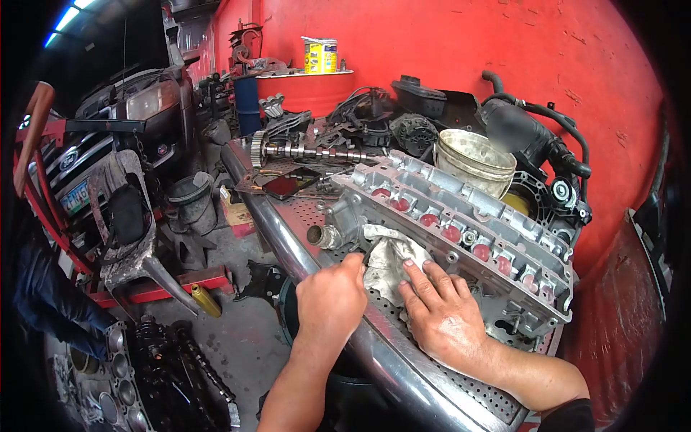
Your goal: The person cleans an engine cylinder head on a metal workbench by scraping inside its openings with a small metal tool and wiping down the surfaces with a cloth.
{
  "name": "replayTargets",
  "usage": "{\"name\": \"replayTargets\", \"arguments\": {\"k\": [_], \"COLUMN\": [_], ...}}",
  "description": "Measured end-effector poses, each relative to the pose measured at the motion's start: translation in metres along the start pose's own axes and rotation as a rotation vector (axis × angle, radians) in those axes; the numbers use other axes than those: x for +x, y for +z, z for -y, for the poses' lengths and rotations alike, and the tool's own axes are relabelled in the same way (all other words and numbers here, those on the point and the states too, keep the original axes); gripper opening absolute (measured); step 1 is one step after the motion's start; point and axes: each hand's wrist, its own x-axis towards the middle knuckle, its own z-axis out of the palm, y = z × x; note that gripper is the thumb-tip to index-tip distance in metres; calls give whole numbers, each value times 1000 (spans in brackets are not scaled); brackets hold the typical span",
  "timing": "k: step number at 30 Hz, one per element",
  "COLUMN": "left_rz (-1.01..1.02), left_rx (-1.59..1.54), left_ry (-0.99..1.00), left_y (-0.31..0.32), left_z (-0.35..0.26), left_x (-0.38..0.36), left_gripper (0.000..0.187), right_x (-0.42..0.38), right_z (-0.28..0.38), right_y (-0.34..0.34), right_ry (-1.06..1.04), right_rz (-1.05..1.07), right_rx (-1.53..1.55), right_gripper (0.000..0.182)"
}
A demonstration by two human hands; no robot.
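Observation:
A cylinder head (432, 223) lies on a perforated metal bench, with several reddish round spots in the recesses along its top. A dirty white rag (389, 266) is bunched against its near side, beside a round pipe outlet (324, 236). My left hand (331, 295) is closed in a fist at the rag's left edge; what its fingers hold is hidden. Flat over the rag's right part lies my right hand (446, 313), fingers stretched out and slightly apart, pressing against the cloth and the side of the head.
The bench's chrome tube edge (389, 353) runs below my hands. A camshaft (317, 153) lies behind, and a dirty white bucket (475, 162) stands beyond the head. Engine parts (129, 374) cover the floor at left, near a plastic chair (137, 216) and a person's leg (50, 295).

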Motion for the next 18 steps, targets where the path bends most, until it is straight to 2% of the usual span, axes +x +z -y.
{"name": "replayTargets", "arguments": {"k": [3, 5, 12, 14, 18], "left_rz": [-7, -142, -53, -178, -261], "left_rx": [-18, -68, 71, 1, -26], "left_ry": [-68, -30, -36, -29, 0], "left_y": [-9, -6, 23, 36, 45], "left_z": [-8, -12, -9, -4, 1], "left_x": [-10, -12, 3, 6, 6], "left_gripper": [18, 18, 19, 19, 22], "right_x": [0, 1, 0, -1, -2], "right_z": [1, 1, 2, 1, 4], "right_y": [-3, -4, -1, -2, -4], "right_ry": [4, -5, 5, 0, -15], "right_rz": [19, -9, -4, -22, -55], "right_rx": [-8, -9, -7, 0, 16], "right_gripper": [49, 50, 51, 50, 47]}}
